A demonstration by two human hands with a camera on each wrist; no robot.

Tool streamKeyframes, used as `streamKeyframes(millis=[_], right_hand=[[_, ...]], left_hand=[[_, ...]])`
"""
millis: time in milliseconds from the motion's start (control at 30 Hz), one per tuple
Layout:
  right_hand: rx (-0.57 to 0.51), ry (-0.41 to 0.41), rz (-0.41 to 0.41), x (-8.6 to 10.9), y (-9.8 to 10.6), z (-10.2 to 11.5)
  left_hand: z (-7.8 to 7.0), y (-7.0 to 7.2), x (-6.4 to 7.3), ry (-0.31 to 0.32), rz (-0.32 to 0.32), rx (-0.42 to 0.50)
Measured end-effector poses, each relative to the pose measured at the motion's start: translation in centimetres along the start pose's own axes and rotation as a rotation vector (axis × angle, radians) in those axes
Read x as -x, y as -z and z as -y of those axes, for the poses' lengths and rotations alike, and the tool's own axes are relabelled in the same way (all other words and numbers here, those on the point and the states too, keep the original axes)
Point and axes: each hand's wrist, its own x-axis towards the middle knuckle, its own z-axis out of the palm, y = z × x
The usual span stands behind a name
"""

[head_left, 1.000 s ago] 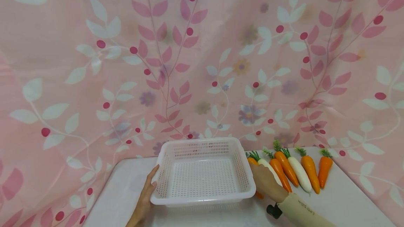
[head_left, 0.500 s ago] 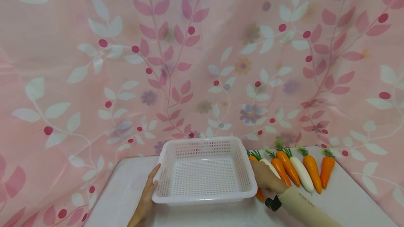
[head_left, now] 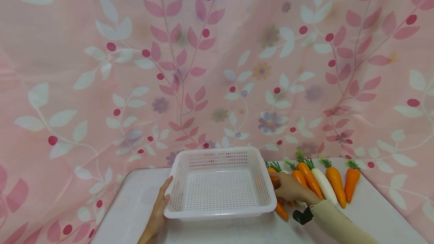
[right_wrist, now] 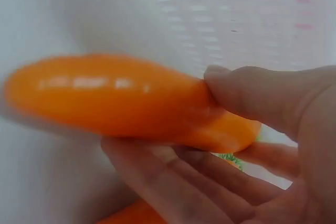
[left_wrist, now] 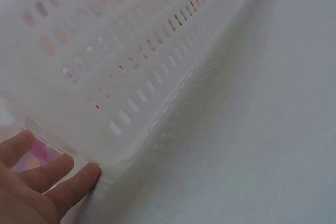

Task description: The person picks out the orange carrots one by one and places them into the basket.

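Nearest, white table (head_left: 244,232) in plain view, with beige sleeve (head_left: 340,221) at near right and dark wrist device (head_left: 303,215) just beyond its cuff. At near left, left hand (head_left: 157,206) set against the left side of white perforated basket (head_left: 220,214). In the left wrist view, fingers apart and nearly straight, with tips at the near left lower corner of the basket; no curl around the wall seen. Basket upright on the table, centred in the scene, inside bare to the slotted base.

Just right of the basket, right hand (head_left: 291,188), with thumb and fingers clamped on orange carrot (right_wrist: 110,98). Carrot pinched at one part of its length, the rest projecting beyond the grip. Cannot tell whether the hand touches the basket rim. Beneath, second carrot (head_left: 282,212) on the table beside the basket, partly hidden.

Farther right, well apart from the left hand, spread row of carrots (head_left: 335,185), with white radish (head_left: 324,188) among them, leafy green tops (head_left: 325,162) toward the far edge. Farthest, across the full width, pink floral backdrop (head_left: 135,86), printed with leaves, red berries and flowers.
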Motion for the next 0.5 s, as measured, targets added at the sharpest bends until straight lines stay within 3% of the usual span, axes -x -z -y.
streamKeyframes(millis=[133,500], right_hand=[[-0.176,-0.035,0.064,0.6,1.0,-0.1],[-0.392,-0.064,0.090,1.3,5.1,-0.8]], left_hand=[[0.2,0.1,0.0,-0.001,0.002,0.023],[0.3,0.0,0.0,-0.012,0.010,0.039]])
